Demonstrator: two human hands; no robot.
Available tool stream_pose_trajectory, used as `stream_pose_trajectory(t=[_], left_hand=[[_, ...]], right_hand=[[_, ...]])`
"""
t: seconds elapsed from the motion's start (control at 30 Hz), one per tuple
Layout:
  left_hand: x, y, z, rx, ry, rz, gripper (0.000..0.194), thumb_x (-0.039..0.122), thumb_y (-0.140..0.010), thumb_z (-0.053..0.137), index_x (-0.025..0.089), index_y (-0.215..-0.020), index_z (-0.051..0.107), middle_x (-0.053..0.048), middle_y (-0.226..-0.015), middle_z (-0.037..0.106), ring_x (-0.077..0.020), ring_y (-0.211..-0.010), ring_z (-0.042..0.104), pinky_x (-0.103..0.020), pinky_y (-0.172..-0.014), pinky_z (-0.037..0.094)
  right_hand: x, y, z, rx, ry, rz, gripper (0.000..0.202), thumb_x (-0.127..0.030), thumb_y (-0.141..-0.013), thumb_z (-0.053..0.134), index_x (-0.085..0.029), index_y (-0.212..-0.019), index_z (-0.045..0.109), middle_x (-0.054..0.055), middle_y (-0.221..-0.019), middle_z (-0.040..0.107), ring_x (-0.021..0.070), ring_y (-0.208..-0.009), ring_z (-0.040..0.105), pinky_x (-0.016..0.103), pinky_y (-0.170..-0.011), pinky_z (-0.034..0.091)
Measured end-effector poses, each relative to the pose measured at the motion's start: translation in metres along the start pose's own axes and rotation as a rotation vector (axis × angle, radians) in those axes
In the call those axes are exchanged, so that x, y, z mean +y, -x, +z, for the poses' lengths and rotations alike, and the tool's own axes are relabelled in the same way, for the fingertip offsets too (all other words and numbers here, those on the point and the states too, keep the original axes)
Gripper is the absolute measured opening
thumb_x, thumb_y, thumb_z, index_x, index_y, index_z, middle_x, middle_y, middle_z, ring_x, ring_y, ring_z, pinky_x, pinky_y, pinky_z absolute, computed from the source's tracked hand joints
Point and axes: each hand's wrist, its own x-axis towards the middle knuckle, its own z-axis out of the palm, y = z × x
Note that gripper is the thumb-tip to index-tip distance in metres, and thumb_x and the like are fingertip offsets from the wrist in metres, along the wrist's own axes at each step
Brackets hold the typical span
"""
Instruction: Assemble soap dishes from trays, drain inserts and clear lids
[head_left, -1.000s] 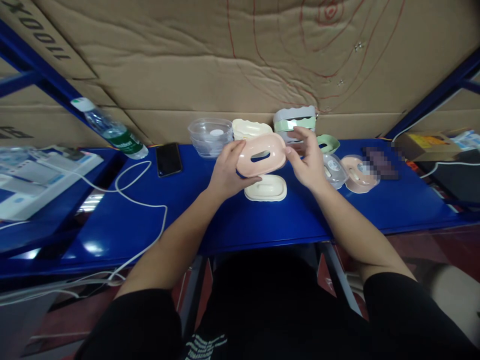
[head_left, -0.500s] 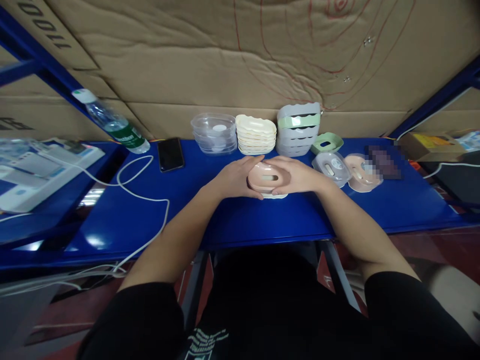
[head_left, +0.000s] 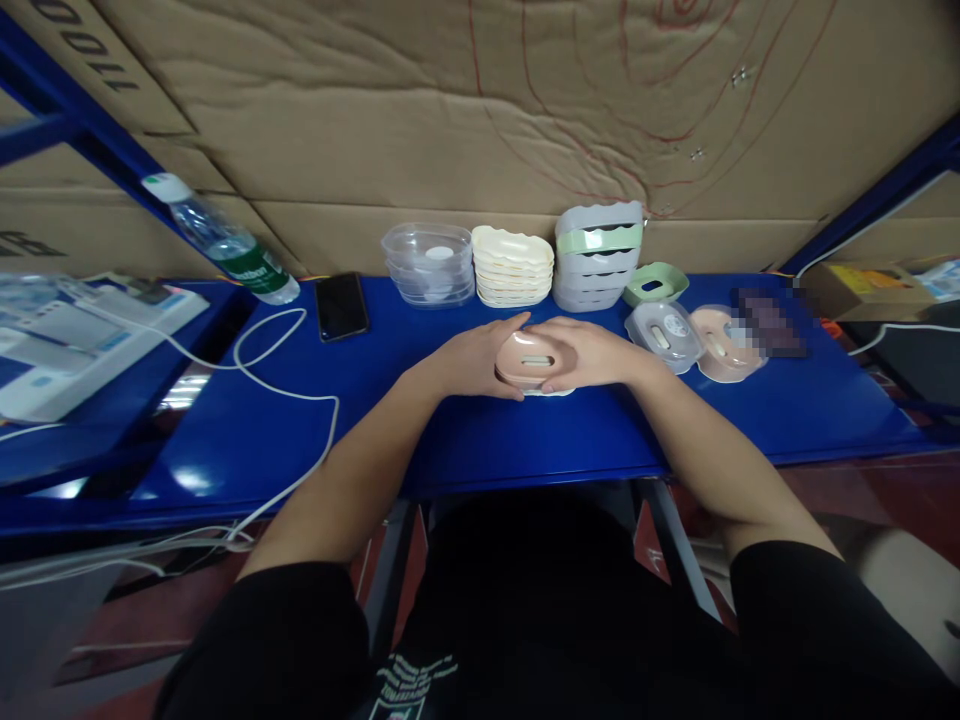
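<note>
A pink plastic soap dish with a slot in its top sits at the middle of the table, a pale scalloped edge showing beneath it. My left hand is wrapped round its left side. From the right, my right hand grips it with the thumb at the front. Behind my hands stand a stack of clear plastic trays, a stack of cream scalloped trays and a stack of grey pieces with a green one among them.
To the right lie a green slotted piece, a clear-topped soap dish and another pink soap dish. A phone, a water bottle and a white cable are on the left. Cardboard walls the back.
The pink soap dish looks slightly lower and flatter between my hands, with less of the pale edge showing. Both hands keep their hold.
</note>
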Motion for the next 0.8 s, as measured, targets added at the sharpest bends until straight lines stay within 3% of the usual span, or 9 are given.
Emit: stream_pose_trajectory(t=[0.3,0.8], left_hand=[[0.001,0.001,-0.002,-0.033,-0.009,-0.006,0.134,0.060,-0.068,0.097,0.020,-0.178,0.031,-0.019,-0.176,0.048,-0.0469,-0.160,0.051,-0.060,-0.130,0.046],[0.001,0.002,-0.004,-0.046,-0.035,0.024,0.138,0.058,-0.065,0.099,0.021,-0.178,0.031,-0.020,-0.174,0.050,-0.0474,-0.158,0.053,-0.059,-0.128,0.046]], right_hand=[[-0.002,-0.001,0.000,-0.012,-0.004,0.014,0.106,-0.073,-0.076,0.092,-0.023,-0.163,0.059,0.017,-0.147,0.070,0.0407,-0.133,0.068,0.054,-0.111,0.057],[-0.014,0.002,-0.003,-0.002,0.051,0.035,0.103,-0.076,-0.072,0.092,-0.029,-0.160,0.063,0.013,-0.145,0.073,0.0418,-0.131,0.070,0.054,-0.107,0.059]])
